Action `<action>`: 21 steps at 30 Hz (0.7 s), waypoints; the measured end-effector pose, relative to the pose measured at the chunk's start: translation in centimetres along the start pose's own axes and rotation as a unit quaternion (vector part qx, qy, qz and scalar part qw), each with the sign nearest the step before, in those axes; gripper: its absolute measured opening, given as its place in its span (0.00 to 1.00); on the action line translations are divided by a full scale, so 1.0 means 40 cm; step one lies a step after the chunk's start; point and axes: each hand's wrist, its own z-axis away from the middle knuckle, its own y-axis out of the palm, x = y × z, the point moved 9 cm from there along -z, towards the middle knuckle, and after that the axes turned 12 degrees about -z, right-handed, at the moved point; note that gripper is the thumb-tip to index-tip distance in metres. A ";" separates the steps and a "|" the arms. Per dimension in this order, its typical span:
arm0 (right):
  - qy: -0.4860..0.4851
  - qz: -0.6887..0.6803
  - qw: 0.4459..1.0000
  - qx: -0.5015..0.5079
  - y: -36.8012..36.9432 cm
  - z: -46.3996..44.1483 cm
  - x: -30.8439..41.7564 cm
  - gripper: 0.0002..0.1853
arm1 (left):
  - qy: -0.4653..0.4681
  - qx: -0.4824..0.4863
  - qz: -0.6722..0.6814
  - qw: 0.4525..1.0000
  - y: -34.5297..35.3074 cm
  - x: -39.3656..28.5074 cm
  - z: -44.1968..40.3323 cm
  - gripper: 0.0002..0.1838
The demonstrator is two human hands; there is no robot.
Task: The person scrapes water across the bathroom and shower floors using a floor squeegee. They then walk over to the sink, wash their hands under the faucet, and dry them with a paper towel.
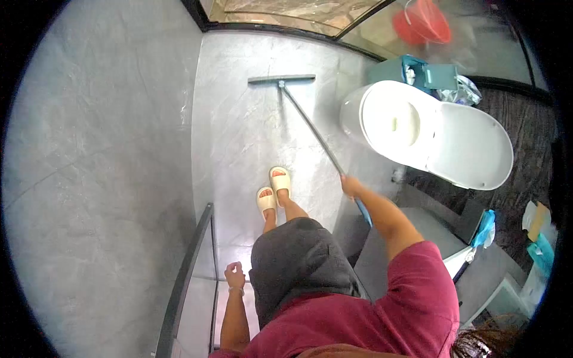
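My right hand is closed round the grey pole of a floor squeegee, near the pole's blue end. The squeegee's wide, flat head is out ahead of my feet, over the grey tiled floor. From there the pole slants back towards my right side. Low at my left side hangs my left hand, beside the dark-framed glass panel. Its fingers are loosely curled with a gap at the thumb, and I see nothing held in it.
To the right stands a white toilet with its lid raised. A teal bin with its lid open is behind it. Beyond a glass partition is a red bucket. A grey cabinet lies close to my right.
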 end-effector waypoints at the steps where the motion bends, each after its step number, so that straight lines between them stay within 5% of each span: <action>1: 0.065 0.026 0.996 0.051 0.037 0.075 -0.074 0.29 | -0.002 0.015 0.016 1.000 0.008 -0.023 -0.011 0.19; 4: 0.032 0.157 0.983 0.093 0.133 0.229 -0.329 0.19 | 0.028 0.032 0.052 0.998 -0.011 -0.151 -0.001 0.19; 6: 0.101 0.037 0.993 -0.037 -0.006 0.380 -0.260 0.23 | -0.007 0.039 0.102 0.994 -0.028 -0.191 0.021 0.17; 9: 0.014 0.029 0.996 -0.082 -0.136 0.442 -0.122 0.25 | 0.040 -0.038 0.032 0.998 -0.010 -0.067 0.017 0.16; 13: -0.110 0.058 0.988 -0.097 -0.244 0.173 0.253 0.24 | -0.007 -0.064 -0.005 0.998 -0.012 0.020 0.031 0.17; 14: -0.013 -0.027 0.995 -0.097 -0.272 0.096 0.331 0.25 | -0.026 -0.058 0.002 0.998 0.010 0.085 0.018 0.17; 15: -0.162 0.039 0.978 -0.122 -0.296 -0.024 0.460 0.28 | -0.039 -0.063 0.036 0.997 0.015 0.116 0.027 0.17; 17: -0.015 -0.069 0.995 -0.067 -0.323 -0.226 0.621 0.30 | -0.039 -0.067 0.047 0.996 0.019 0.146 0.025 0.16; 19: 0.000 -0.036 0.999 0.013 -0.274 -0.364 0.779 0.28 | -0.083 -0.040 0.081 0.992 0.023 0.193 0.062 0.15; 21: -0.082 -0.196 0.972 0.098 -0.137 -0.416 0.863 0.22 | -0.153 -0.015 0.171 0.973 0.007 0.142 0.138 0.16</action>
